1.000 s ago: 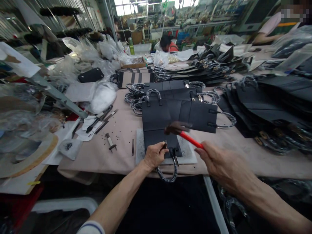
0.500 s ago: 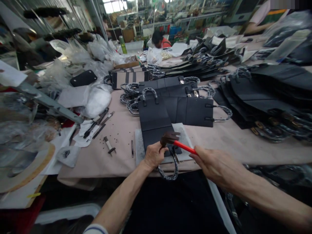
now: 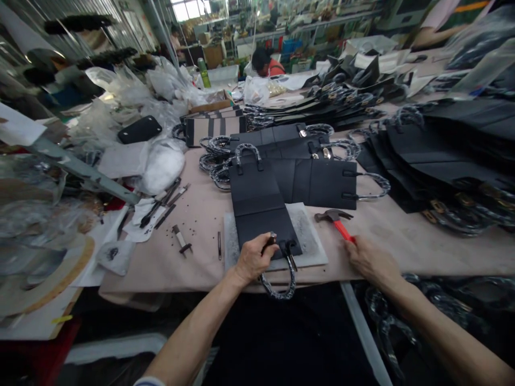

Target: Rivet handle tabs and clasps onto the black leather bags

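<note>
My left hand (image 3: 256, 255) is closed around a short metal punch (image 3: 272, 236), its top end sticking out above the fingers. Under that hand lies a black bag panel (image 3: 263, 201) with a plastic-wrapped handle (image 3: 292, 279) at its near end, hanging over the table's edge. A pale slab (image 3: 311, 236) supports the near part of the panel. To the right, my right hand (image 3: 372, 260) grips a claw hammer (image 3: 341, 228) by its red handle, the head held beside the slab. The punch's lower tip is hidden by my left hand.
Several black bag panels (image 3: 333, 185) lie behind, with a larger pile (image 3: 454, 150) at the right. Left of the slab are a thin metal rod (image 3: 219, 245) and a tool with a pale handle (image 3: 181, 240). A person (image 3: 267, 63) sits beyond the table.
The hammer has moved from over the punch in my left hand to the right, away from it and lower. My left hand stays in place on the panel.
</note>
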A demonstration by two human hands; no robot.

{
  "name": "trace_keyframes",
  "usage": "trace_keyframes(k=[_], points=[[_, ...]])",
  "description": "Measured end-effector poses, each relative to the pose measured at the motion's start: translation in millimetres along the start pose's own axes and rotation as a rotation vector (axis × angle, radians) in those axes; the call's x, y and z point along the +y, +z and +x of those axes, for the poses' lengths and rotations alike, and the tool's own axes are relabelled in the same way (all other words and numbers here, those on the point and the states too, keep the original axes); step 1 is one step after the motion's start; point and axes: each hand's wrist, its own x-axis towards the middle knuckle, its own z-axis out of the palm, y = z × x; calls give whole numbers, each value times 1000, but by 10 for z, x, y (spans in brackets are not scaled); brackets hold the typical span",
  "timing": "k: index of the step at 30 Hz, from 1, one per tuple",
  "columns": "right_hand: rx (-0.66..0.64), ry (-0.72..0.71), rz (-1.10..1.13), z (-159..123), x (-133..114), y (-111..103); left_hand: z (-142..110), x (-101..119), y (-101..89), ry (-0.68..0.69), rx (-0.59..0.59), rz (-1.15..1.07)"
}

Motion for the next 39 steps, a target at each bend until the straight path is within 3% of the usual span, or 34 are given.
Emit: trace_keyframes(k=[2, 4, 7, 10, 12, 14, 16, 17, 20, 23, 26, 31, 34, 37, 39], points=[[111, -146, -36, 0, -182, 44, 13, 3, -16, 8, -6, 2], [177, -389, -42, -26, -469, 149, 25, 1, -20, 13, -6, 4], [93, -719, -8, -100, -898, 437, 30, -1, 0, -4, -23, -8], [-9, -782, -12, -170, -1099, 743, 51, -18, 37, -106, -12, -98], [-26, -768, -12, -184, -1090, 866, 105, -55, 32, -270, 123, -289], [-39, -779, -2, -169, -1027, 909, 188, -116, -37, -446, 349, -552], [-47, -795, 11, -144, -973, 900, 267, -193, -187, -549, 516, -722], [-50, -798, 17, -134, -958, 888, 291, -234, -289, -574, 544, -726], [-44, -791, 26, -126, -963, 859, 274, -369, -655, -638, 513, -453], [-33, -789, 31, -136, -987, 857, 176, -518, -996, -682, 404, 98], [-32, -792, 44, -144, -990, 867, 102, -621, -1203, -720, 244, 535], [-1, -821, 49, -139, -947, 909, 78, -574, -1278, -847, 85, 824], [34, -848, 43, -115, -914, 958, 78, -505, -1251, -817, 54, 920], [50, -868, 44, -101, -898, 987, 83, -457, -1197, -773, 26, 904], [51, -870, 40, -103, -901, 987, 98, -437, -1153, -815, -40, 824]])
